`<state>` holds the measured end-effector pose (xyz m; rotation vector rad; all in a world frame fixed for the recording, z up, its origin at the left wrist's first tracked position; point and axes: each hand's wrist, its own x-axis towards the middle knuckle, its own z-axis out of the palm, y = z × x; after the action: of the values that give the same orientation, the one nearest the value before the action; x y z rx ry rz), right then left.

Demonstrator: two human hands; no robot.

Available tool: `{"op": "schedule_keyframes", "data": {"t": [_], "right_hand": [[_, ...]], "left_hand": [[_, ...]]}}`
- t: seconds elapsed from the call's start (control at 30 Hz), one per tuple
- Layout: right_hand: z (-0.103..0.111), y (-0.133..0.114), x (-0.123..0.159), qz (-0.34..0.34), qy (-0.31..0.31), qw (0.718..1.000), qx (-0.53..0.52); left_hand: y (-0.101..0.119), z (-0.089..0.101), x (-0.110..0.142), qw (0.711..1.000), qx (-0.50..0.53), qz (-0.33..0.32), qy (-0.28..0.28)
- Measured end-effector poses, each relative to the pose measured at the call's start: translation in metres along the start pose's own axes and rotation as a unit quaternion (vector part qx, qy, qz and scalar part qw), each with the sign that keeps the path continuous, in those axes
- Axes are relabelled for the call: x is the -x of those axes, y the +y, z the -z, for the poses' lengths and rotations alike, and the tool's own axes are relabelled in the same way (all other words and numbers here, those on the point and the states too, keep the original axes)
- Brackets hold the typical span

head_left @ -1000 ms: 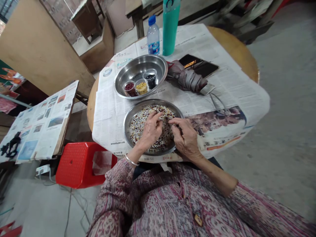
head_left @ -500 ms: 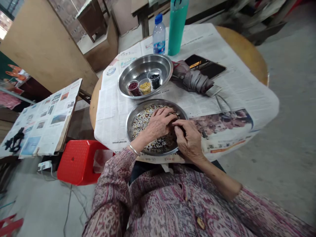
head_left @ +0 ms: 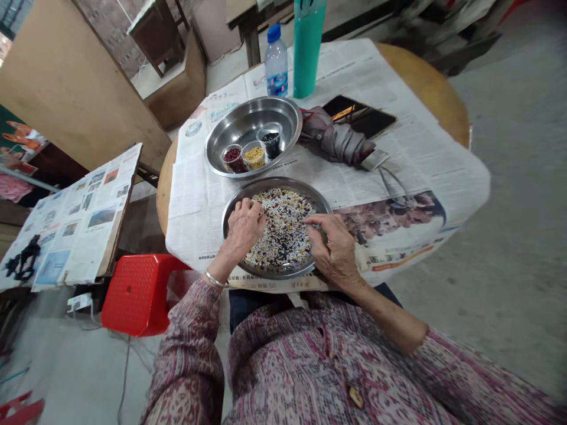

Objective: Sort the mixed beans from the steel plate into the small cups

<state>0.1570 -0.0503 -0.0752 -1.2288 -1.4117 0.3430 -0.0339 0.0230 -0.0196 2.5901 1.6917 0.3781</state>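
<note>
A shallow steel plate (head_left: 277, 183) sits at the near edge of the table, holding a mix of white, dark red, black and yellow grains (head_left: 283, 233). My left hand (head_left: 243, 227) rests on the plate's left side, its fingers bunched in the grains. My right hand (head_left: 334, 248) lies over the right rim, with curled fingers reaching the grains. Whether either hand holds grains is hidden. Beyond the plate, a larger steel bowl (head_left: 252, 106) holds small cups of red beans (head_left: 234, 159), yellow grains (head_left: 254, 157) and black beans (head_left: 271, 144).
Newspaper (head_left: 411, 153) covers the round wooden table. On it stand a water bottle (head_left: 276, 62) and teal flask (head_left: 306, 53), with a folded grey umbrella (head_left: 339, 141) and dark phone (head_left: 358, 116). A red stool (head_left: 133, 295) stands below left, beside a newspaper-covered board (head_left: 75, 218).
My left hand has moved left across the plate, uncovering more of the grains. My right hand stays near the right rim. The view has shifted slightly.
</note>
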Motion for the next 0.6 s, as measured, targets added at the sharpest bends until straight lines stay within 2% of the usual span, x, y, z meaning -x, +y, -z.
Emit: {"op": "schedule_keyframes", "data": {"t": [0.1,0.2,0.3,0.37,0.5,0.6], "right_hand": [[0.0,-0.001,0.0,-0.003,-0.002,1.0,0.001],[0.0,0.0,-0.001,0.003,0.001,1.0,0.008],[-0.001,0.002,0.0,0.017,0.004,1.0,0.013],[-0.002,0.003,0.001,0.023,0.004,1.0,0.015],[-0.003,0.004,0.001,0.019,0.007,1.0,0.014],[-0.003,0.004,0.001,0.021,0.01,1.0,0.014]], "left_hand": [[0.003,0.009,0.023,0.999,0.029,0.006,-0.012],[0.017,0.014,0.042,0.997,0.046,0.019,-0.058],[0.035,0.009,0.05,0.991,0.082,-0.001,-0.107],[0.047,0.002,0.048,0.986,0.112,-0.023,-0.118],[0.061,-0.009,0.031,0.979,0.178,-0.063,-0.073],[0.06,-0.007,0.021,0.974,0.207,-0.085,-0.024]]}}
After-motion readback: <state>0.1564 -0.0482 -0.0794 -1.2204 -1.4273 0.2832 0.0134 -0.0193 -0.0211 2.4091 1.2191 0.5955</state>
